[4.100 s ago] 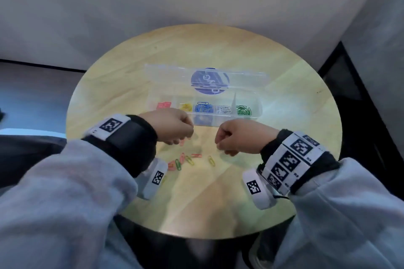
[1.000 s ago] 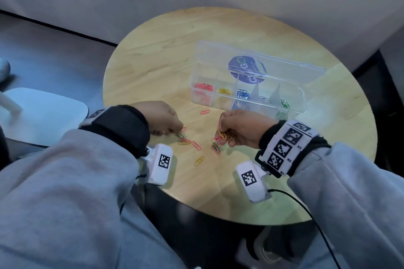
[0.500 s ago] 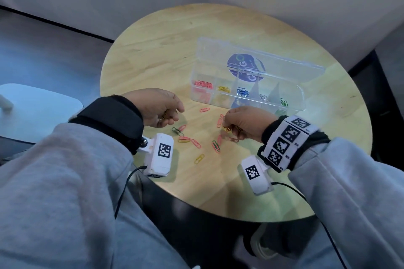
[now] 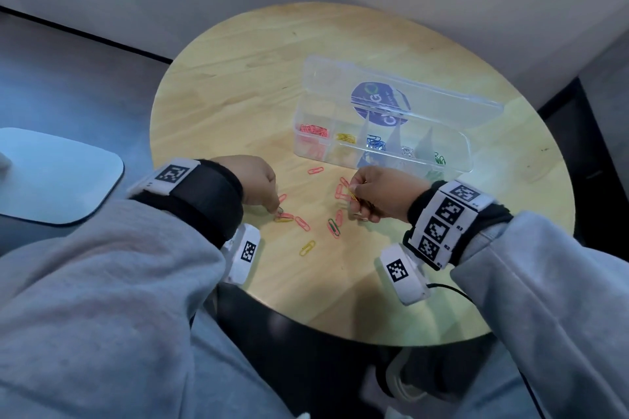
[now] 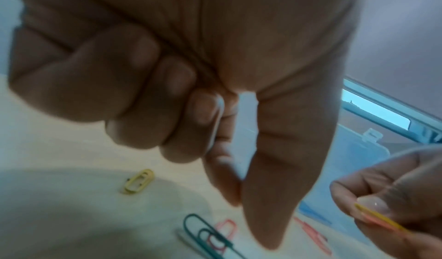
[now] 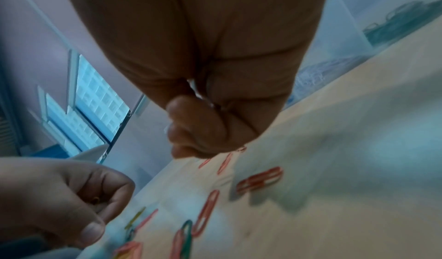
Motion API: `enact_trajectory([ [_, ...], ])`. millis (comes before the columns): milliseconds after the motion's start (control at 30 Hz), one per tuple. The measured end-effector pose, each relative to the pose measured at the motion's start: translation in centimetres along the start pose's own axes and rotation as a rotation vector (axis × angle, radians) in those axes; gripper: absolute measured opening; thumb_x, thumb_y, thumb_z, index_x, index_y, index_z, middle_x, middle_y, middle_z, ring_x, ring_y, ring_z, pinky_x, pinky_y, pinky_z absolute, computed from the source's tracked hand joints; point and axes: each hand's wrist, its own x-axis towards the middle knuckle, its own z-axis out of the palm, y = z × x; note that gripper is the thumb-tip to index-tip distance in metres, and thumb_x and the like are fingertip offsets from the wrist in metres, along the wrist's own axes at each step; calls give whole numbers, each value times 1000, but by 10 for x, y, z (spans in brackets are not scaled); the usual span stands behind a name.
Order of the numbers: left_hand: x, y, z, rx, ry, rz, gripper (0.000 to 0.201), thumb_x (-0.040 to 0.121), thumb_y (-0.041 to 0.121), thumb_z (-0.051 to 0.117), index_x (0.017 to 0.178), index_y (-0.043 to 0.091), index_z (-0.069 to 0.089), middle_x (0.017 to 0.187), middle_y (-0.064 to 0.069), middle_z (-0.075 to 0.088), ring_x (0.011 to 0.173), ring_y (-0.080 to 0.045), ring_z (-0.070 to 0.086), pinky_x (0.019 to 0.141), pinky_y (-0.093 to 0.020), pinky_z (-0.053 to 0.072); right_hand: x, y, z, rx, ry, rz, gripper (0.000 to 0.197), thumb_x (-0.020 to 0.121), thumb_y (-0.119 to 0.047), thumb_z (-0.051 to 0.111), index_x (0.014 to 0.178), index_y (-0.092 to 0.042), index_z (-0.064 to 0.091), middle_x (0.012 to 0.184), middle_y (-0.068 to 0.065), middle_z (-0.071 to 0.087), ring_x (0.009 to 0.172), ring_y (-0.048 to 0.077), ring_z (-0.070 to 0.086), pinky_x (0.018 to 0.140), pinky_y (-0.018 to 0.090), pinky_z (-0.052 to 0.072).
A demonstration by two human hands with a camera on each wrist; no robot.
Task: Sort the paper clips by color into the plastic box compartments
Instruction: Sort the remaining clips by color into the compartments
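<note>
A clear plastic box (image 4: pixel 459 146) lies open on the round wooden table (image 4: pixel 238 78), with red, yellow, blue, silver and green paper clips in separate compartments. Loose red, yellow and green clips (image 4: pixel 302 223) lie between my hands. My left hand (image 4: pixel 276 209) points thumb and forefinger down at a dark green clip (image 5: pixel 203 232), the other fingers curled; nothing shows between thumb and forefinger (image 5: pixel 244 215). My right hand (image 4: pixel 352 187) hovers just in front of the box and pinches a yellow clip (image 5: pixel 380 219) between thumb and forefinger.
A pale rounded seat (image 4: pixel 51 173) stands left of the table. A grey wall runs behind it. One red clip (image 4: pixel 315 170) lies close to the box's front wall and a yellow one (image 4: pixel 307 247) nearer me. My grey-trousered legs are under the near edge.
My left hand has come back down from a raised position onto the clips. My right hand has lifted slightly, still holding the yellow clip.
</note>
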Motion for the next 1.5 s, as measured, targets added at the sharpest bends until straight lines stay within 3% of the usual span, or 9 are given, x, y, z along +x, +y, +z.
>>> enact_trajectory([
  [267, -1, 8, 5, 131, 40, 48, 13, 81, 24, 66, 77, 25, 54, 72, 11, 51, 70, -10, 48, 52, -22, 31, 2, -5, -2, 8, -32, -18, 27, 97, -2, 31, 87, -13, 53, 61, 4, 53, 40, 9, 46, 38, 18, 37],
  [500, 6, 13, 14, 167, -2, 127, 17, 77, 19, 68, 72, 23, 53, 69, 10, 51, 67, -10, 46, 52, -21, 31, 1, -6, -2, 245, -67, -12, 29, 87, 8, 27, 76, -6, 50, 61, 13, 52, 38, 16, 43, 35, 18, 30],
  [867, 10, 18, 17, 147, -61, 148, 5, 80, 16, 62, 79, 21, 63, 74, 6, 57, 74, -14, 51, 56, -22, 36, -8, -8, 6, 266, -214, 44, 26, 88, -2, 28, 68, -8, 44, 63, 14, 54, 44, 18, 44, 36, 19, 33],
  [967, 11, 15, 14, 125, -32, 158, 10, 82, 18, 60, 74, 22, 60, 71, 8, 56, 72, -13, 51, 57, -22, 37, -8, -9, 10, 178, -215, 37, 21, 88, -2, 33, 72, -7, 45, 56, 8, 56, 46, 17, 43, 38, 20, 32],
  [1067, 11, 12, 9, 79, 34, 151, 9, 81, 15, 60, 85, 23, 62, 74, 8, 56, 67, -11, 49, 53, -22, 34, -8, -8, 14, 89, -243, -20, 19, 89, 0, 39, 74, -10, 47, 58, 6, 54, 41, 13, 42, 37, 19, 31],
  [1200, 9, 12, 7, 82, 53, 162, 15, 79, 14, 63, 80, 27, 54, 66, 10, 49, 58, -6, 43, 49, -23, 29, -10, -11, 17, -212, -291, -129, 15, 82, -2, 55, 80, -17, 59, 64, -3, 60, 44, 8, 39, 43, 19, 31],
  [1300, 6, 15, 11, 155, 23, 179, 10, 81, 16, 60, 80, 25, 57, 65, 10, 50, 58, -6, 42, 49, -22, 31, -13, -16, 26, -452, -334, -203, 15, 81, -12, 66, 94, -21, 66, 47, -20, 53, 42, -4, 46, 49, 11, 31],
  [1400, 5, 17, 13, 191, -30, 167, 8, 81, 18, 64, 81, 25, 60, 69, 11, 53, 64, -7, 46, 52, -20, 33, -13, -18, 38, -634, -327, -274, 23, 81, -16, 69, 103, -21, 66, 56, -17, 46, 45, -22, 43, 52, 10, 28],
  [1500, 5, 19, 15, 216, -57, 154, 8, 81, 19, 67, 81, 24, 61, 74, 9, 55, 76, -12, 51, 54, -21, 34, -10, -20, 45, -789, -298, -305, 14, 82, -19, 68, 95, -20, 64, 63, -14, 43, 52, -8, 45, 53, 16, 28],
])
